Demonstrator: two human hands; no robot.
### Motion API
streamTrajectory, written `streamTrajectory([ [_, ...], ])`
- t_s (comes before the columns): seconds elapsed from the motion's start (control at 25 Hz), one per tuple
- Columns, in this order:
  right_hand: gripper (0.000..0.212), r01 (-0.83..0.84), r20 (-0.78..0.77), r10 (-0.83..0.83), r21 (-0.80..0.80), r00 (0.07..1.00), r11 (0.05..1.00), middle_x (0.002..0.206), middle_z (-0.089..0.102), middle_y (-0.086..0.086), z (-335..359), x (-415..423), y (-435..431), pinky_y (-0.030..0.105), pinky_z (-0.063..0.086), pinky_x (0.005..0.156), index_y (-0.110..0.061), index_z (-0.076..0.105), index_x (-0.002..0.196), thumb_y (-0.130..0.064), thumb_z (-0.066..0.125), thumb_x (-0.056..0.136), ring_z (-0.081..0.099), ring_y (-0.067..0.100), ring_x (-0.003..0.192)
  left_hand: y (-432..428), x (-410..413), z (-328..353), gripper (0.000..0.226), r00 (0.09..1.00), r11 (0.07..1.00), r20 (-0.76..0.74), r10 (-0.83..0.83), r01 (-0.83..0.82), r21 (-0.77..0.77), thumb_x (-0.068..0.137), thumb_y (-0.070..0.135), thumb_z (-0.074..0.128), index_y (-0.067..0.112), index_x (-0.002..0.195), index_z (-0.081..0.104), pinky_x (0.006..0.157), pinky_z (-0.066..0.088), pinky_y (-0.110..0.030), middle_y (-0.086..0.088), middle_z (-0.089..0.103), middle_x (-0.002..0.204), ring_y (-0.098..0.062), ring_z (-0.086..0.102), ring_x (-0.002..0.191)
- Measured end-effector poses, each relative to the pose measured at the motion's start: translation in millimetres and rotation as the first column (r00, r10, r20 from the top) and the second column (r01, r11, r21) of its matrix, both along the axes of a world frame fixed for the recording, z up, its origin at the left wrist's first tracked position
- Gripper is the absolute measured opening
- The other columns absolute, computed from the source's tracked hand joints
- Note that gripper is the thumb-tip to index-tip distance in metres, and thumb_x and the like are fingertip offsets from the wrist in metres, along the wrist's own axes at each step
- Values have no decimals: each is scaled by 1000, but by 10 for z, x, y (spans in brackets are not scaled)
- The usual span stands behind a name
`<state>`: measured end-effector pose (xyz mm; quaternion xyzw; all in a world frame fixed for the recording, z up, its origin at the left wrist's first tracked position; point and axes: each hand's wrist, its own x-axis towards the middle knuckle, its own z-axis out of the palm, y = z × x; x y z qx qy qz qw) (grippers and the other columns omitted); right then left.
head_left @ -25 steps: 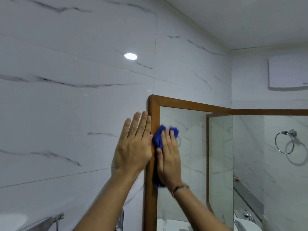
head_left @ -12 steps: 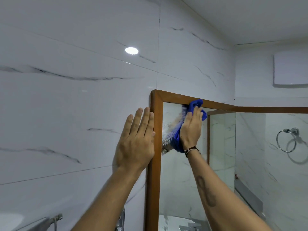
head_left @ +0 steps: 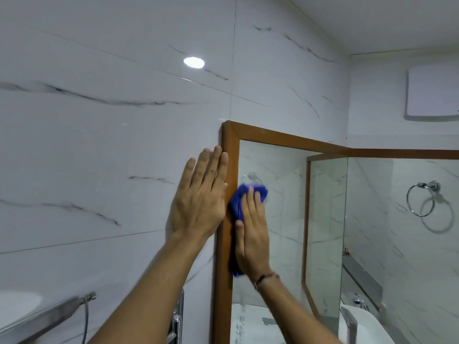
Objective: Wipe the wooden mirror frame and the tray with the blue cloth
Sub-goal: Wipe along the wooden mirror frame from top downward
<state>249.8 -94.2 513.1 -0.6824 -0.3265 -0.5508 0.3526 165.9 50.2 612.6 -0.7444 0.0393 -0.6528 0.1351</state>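
The wooden mirror frame (head_left: 231, 155) hangs on a white marble-tiled wall, with its upper left corner in view. My right hand (head_left: 252, 234) lies flat over the blue cloth (head_left: 239, 197) and presses it against the glass right beside the frame's left upright. The cloth sticks out above my fingertips and below my palm. My left hand (head_left: 200, 197) rests flat on the wall tile, fingers together, its edge touching the outer side of the frame. A grey tray-like shelf (head_left: 360, 276) runs along the right wall.
A chrome towel ring (head_left: 422, 199) hangs on the right wall. A white box (head_left: 433, 93) is mounted high up there. Below are a white basin with a tap (head_left: 350, 324) and, at the lower left, a metal rail (head_left: 49, 311).
My right hand swept the cloth up to the frame's top rail, then came back down to the left upright. My left hand stayed on the wall.
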Motion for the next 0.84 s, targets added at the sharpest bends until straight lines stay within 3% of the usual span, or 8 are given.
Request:
streamTrajectory([
  [0.08,62,34,-27,-36,-46,999,998,188,11,1,-713,-55,-27,55,21,135,-23,11,179,-42,23,121,11,26,175,-7,-15,3,67,1000,1000,-14,-9,9,-3,122,36,21,6,178,-1,141,13,-53,-15,-4,187,-31,-2,174],
  [0.16,62,73,-22,-75,-76,997,994,188,12,0,-988,-54,-50,58,26,130,-23,10,179,-43,23,121,12,26,175,-8,-6,-15,68,1000,1000,-21,-9,9,1,122,35,23,6,178,-1,140,13,-54,-15,-3,187,-32,-2,174],
  [0.28,60,12,9,-12,-29,1000,1000,188,10,-2,-110,-63,7,55,21,138,-30,8,178,-45,20,121,12,24,175,-32,-11,-16,67,1000,1000,-29,-3,3,8,122,35,21,4,177,-1,140,16,-55,-18,-1,186,-35,-1,173],
  [0.4,64,16,21,-17,55,1000,998,186,15,1,947,-46,60,49,15,143,-19,21,176,-49,17,120,11,23,175,-31,-2,-26,64,999,1000,-40,8,-8,8,122,33,15,2,177,1,140,15,-56,-19,2,186,-35,0,173],
  [0.48,66,24,22,-25,64,999,998,186,18,4,1119,-11,85,47,14,143,-13,26,175,-48,19,119,11,23,175,-46,-24,-13,63,999,1000,-44,13,-13,0,122,33,13,3,177,3,140,14,-55,-18,5,186,-35,2,173],
  [0.64,61,-37,-34,40,86,999,996,187,14,-2,14,-101,120,45,13,143,-24,19,177,-47,22,120,14,23,175,-29,-26,-19,64,998,1000,-55,11,-11,5,122,36,14,4,178,2,140,12,-53,-17,4,186,-33,1,173],
  [0.76,62,49,-84,-49,-4,995,999,188,13,-1,-1215,-182,46,49,18,138,-26,11,179,-44,24,120,14,26,174,-14,8,-28,65,1000,1000,-24,-9,9,-4,122,35,19,6,178,4,141,11,-53,-15,6,186,-32,2,174],
  [0.84,64,98,-76,-103,-63,992,993,187,15,1,-1524,-121,17,42,15,141,-22,12,179,-43,25,120,18,31,173,-20,33,-39,65,1000,1000,-14,-19,19,-9,122,35,20,6,178,4,140,12,-53,-15,7,186,-32,2,174],
])
